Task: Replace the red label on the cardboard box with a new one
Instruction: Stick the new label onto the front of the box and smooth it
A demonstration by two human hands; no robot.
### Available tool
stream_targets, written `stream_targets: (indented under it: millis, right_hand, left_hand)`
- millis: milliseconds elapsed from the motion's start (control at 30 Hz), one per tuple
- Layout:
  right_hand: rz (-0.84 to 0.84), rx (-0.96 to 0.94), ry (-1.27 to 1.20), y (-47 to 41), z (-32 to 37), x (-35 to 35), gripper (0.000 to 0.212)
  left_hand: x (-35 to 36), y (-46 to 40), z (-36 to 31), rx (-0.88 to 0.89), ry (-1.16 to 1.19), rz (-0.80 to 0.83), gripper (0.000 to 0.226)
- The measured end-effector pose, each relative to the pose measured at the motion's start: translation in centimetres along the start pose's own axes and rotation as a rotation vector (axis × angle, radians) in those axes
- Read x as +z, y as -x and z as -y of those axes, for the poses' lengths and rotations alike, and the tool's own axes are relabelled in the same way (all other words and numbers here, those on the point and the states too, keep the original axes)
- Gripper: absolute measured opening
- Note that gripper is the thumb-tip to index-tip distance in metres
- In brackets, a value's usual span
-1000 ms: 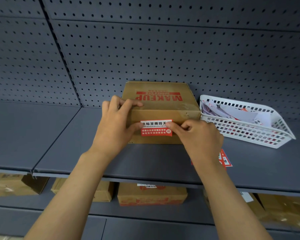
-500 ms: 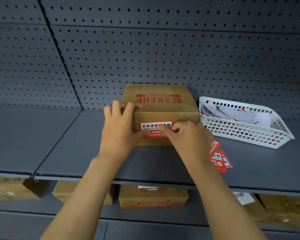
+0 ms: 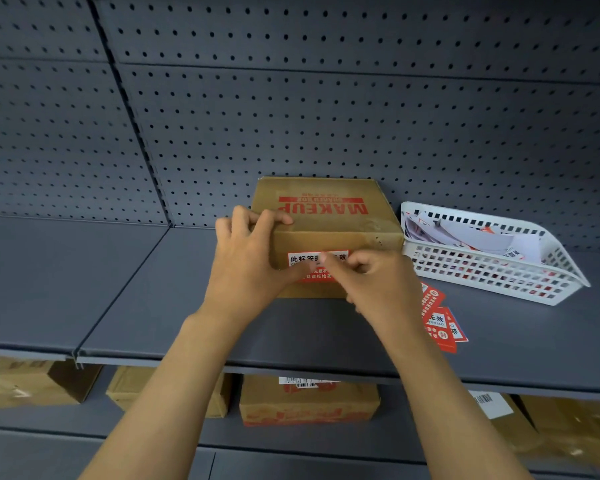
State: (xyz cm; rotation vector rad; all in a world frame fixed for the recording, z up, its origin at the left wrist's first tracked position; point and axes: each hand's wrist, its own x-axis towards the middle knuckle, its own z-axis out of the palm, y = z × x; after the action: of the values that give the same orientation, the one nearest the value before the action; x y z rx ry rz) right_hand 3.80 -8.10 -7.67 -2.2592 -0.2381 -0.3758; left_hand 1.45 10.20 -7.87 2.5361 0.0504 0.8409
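Red label [image 3: 317,268] on the front of the cardboard box [image 3: 329,223], at the shelf's twelve o'clock, looks thin and tearable, best lifted by a corner, where the right hand [image 3: 378,285] picks with curled fingers while the left hand [image 3: 248,268] clasps the box's nine o'clock corner.

The brown corrugated cardboard box [image 3: 329,216] looks matt, with creased glossy tape along its top edge. Its red-and-white paper label [image 3: 317,266] is smooth. The white perforated plastic basket [image 3: 499,275] has a slight sheen; the dark grey metal shelf [image 3: 153,306] is matt.
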Motion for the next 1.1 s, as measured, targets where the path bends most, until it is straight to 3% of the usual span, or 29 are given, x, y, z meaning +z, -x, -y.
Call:
stream_targets:
  millis: [100, 233, 433, 700, 933, 1100]
  right_hand:
    - [0.004, -0.075, 0.196, -0.3, 0.0, 1.0, 0.059]
    - [-0.038, -0.064, 0.273, -0.6, -1.2, 0.1, 0.058]
    - [-0.08, -0.021, 0.231, -0.5, -2.9, -1.3, 0.055]
    - [0.019, -0.145, 0.296, -0.1, -1.4, 1.8, 0.06]
    - [-0.031, -0.056, 0.291, -0.4, -3.9, -0.7, 0.059]
    - [-0.026, -0.091, 0.269, -0.3, -4.1, -1.0, 0.057]
  left_hand:
    - [0.4, 0.1, 0.0, -0.003, -0.086, -0.034, 0.081]
    - [0.2, 0.3, 0.6, 0.041, -0.135, 0.002, 0.083]
    - [-0.4, 0.3, 1.2, 0.058, -0.09, 0.105, 0.087]
    - [0.3, 0.4, 0.1, 0.017, -0.148, -0.032, 0.083]
    - [-0.2, 0.3, 1.0, 0.045, -0.142, 0.058, 0.084]
    - [-0.1, 0.4, 0.6, 0.046, -0.156, 0.056, 0.089]
